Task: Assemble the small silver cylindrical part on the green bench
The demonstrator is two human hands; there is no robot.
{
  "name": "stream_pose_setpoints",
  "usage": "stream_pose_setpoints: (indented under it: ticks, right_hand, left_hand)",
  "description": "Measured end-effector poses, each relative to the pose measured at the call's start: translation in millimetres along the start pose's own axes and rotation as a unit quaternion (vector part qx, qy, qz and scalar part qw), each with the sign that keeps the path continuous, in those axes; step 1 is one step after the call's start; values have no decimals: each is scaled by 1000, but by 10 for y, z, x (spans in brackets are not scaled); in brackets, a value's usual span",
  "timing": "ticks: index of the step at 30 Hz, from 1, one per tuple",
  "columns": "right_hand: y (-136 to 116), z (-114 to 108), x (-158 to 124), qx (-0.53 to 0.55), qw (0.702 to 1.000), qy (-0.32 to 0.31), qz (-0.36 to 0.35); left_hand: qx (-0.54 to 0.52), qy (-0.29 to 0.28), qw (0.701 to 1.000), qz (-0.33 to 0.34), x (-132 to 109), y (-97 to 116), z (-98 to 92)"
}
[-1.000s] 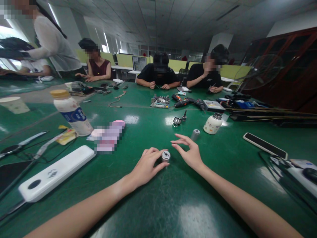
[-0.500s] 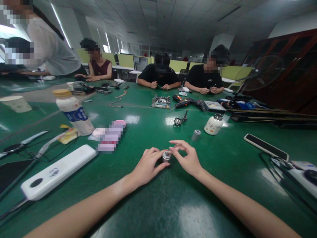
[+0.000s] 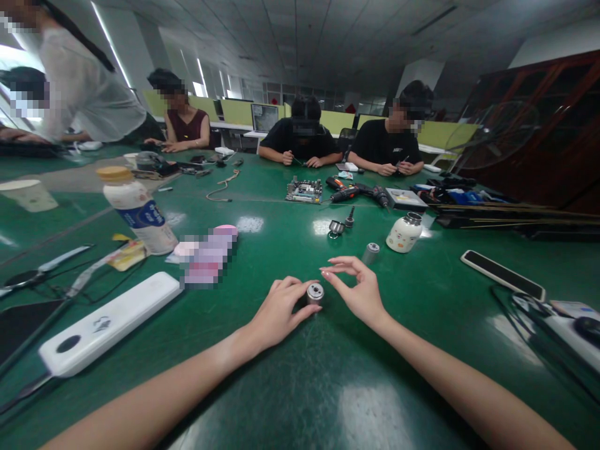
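My left hand is closed around a small silver metal cylinder, thumb and fingers gripping its sides. The cylinder stands upright on the green table, its round top showing a dark centre hole. Just to its upper right hovers my right hand, clear of the cylinder. Its thumb and a finger meet in a pinch, with another finger stretched out above them. Whatever lies between those fingertips is too small to make out. Beyond the right hand stands a second, similar metal cylinder.
Small dark metal parts and a white jar sit farther back. A power strip, a bottle and a pink-purple item lie left. At right is a phone. Co-workers sit across the table beyond a circuit board and power drills.
My right hand has lifted away from the cylinder's top, up and slightly right, leaving the top uncovered. The left hand keeps its grip in about the same place.
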State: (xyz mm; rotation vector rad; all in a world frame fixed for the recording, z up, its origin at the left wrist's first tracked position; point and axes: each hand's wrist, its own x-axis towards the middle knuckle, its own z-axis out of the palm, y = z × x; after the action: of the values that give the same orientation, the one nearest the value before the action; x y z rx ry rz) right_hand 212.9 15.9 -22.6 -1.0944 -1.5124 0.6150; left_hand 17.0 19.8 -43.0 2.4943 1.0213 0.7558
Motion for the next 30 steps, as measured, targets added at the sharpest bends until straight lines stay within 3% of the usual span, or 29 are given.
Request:
stream_pose_setpoints:
  ticks: [2,4,8,15,21,26,30]
  right_hand:
    - [123,-80,74,-29,999,32,-1]
    - [280,-167,136,-71,997,25,11]
    - [544,-278,185,-117,990,-43,64]
    - [642,-280,170,-101,992,-41,68]
    - [350,-173,137,-56,996,-18,61]
    - [-57,5,3,28,996,-74,30]
    - [-140,49,-73,15,995,-92,23]
  left_hand:
    - [1,0,1000,-3,2,8,-2]
    - [4,0,1000,-7,3,18,-5]
    - [11,-1,1000,-10,2,26,-10]
    - [10,-4,1000,-9,0,7,-1]
    - [2,-3,1000,-5,-2,10,0]
    - [2,6,1000,4,-11,-14,16]
    - [-6,17,1000,0,-11,-22,28]
